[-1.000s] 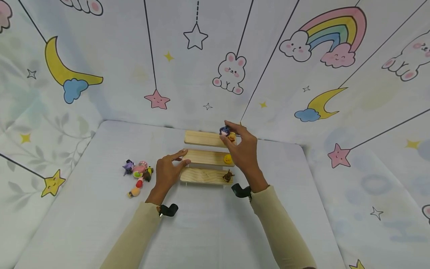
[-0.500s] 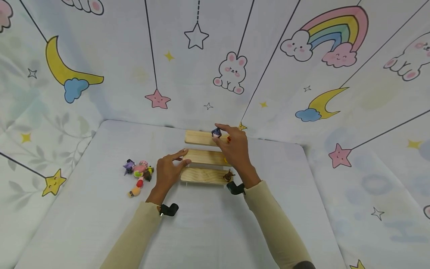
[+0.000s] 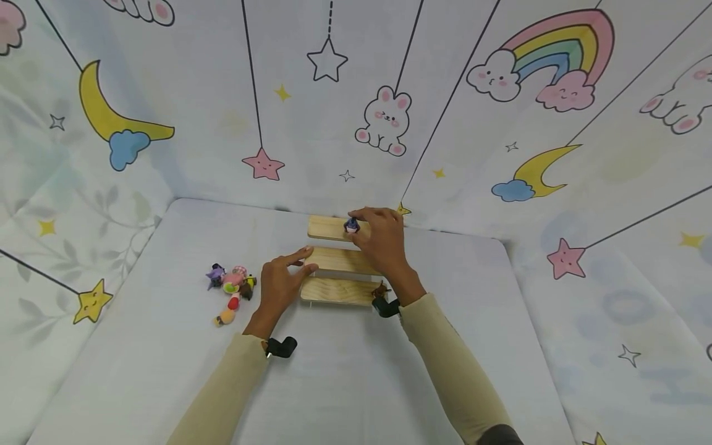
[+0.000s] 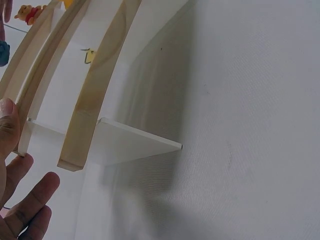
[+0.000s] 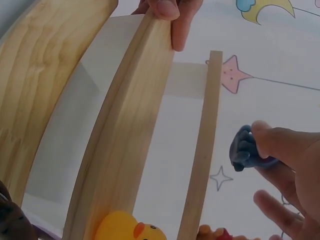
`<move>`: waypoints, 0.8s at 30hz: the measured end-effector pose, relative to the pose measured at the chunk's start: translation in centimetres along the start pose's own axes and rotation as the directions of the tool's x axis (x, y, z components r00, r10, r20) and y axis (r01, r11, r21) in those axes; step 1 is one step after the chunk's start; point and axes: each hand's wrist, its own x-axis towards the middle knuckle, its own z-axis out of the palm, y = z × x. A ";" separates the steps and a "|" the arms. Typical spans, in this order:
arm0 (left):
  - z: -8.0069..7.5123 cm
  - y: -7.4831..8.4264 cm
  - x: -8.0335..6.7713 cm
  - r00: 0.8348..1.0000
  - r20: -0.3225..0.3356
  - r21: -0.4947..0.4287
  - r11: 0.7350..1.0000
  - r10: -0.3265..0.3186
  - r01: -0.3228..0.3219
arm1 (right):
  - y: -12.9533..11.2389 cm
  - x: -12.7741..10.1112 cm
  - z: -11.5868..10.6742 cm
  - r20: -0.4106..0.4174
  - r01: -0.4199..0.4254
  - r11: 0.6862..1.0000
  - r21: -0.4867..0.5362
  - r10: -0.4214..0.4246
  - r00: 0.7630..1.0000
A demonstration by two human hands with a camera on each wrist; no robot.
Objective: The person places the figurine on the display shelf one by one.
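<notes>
My right hand [image 3: 384, 241] pinches a small blue figurine [image 3: 351, 225] between thumb and finger over the top board of a three-tier wooden shelf [image 3: 325, 227]. In the right wrist view the figurine [image 5: 242, 150] appears apart from the board's edge. My left hand [image 3: 278, 284] grips the left end of the middle board [image 3: 339, 259], thumb above and a finger beneath. A yellow duck [image 5: 117, 227] sits on the middle board and a red-shirted bear figurine [image 4: 30, 14] on the top one. At the bottom board's right end stands a brown figurine [image 3: 381, 289], partly hidden by the wrist camera.
Several small toy figures [image 3: 233, 285] lie in a cluster on the white-covered table [image 3: 334, 371], left of my left hand. White side panels [image 4: 135, 140] support the boards. Close behind the shelf rises a printed cloth backdrop [image 3: 311, 179].
My right hand has carried the blue figurine leftward and slightly down along the top board, and now covers the duck and bear in the head view. The left hand stays put on the shelf.
</notes>
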 end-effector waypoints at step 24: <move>-0.1 -0.1 0.0 1.000 0.012 -0.005 1.000 -0.006 0.006 | -0.1 0.4 0.6 0.060 -0.051 0.997 -0.057 0.054 0.997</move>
